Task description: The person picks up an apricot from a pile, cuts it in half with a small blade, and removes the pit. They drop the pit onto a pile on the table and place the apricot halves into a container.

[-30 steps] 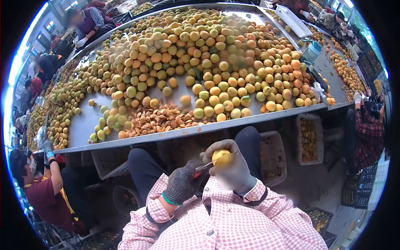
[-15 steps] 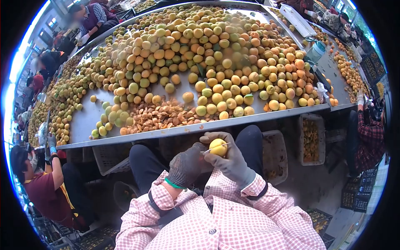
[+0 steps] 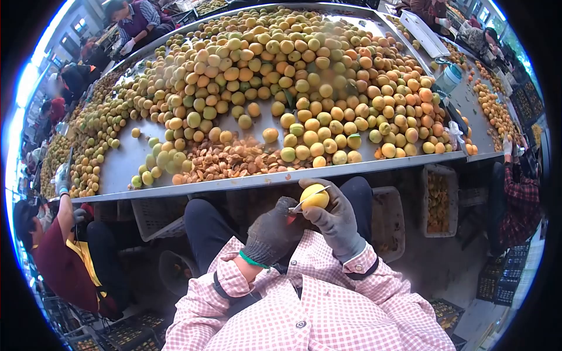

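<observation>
In front of my lap, my left hand (image 3: 274,231), in a dark knit glove with a green cuff, is closed around a small knife (image 3: 297,207). The knife's thin blade lies across a yellow apricot (image 3: 315,196). My right hand (image 3: 336,221), in a grey glove, grips that apricot between thumb and fingers. How deep the blade sits in the fruit I cannot tell. Just beyond my hands, a heap of brown apricot pits (image 3: 234,161) lies at the near edge of the metal table (image 3: 228,186). Many loose apricots (image 3: 275,52) cover the table behind it.
Crates (image 3: 439,202) and a pale tub (image 3: 388,225) stand under the table edge. A bluish jug (image 3: 449,77) stands at the right divider, near a white tray (image 3: 417,34). Co-workers sit around, one in maroon (image 3: 67,263) at left, one in plaid (image 3: 523,193) at right.
Both hands have risen slightly with the apricot, and the knife blade now crosses it at a steeper slant. The co-worker at left has reached an arm farther up toward the table.
</observation>
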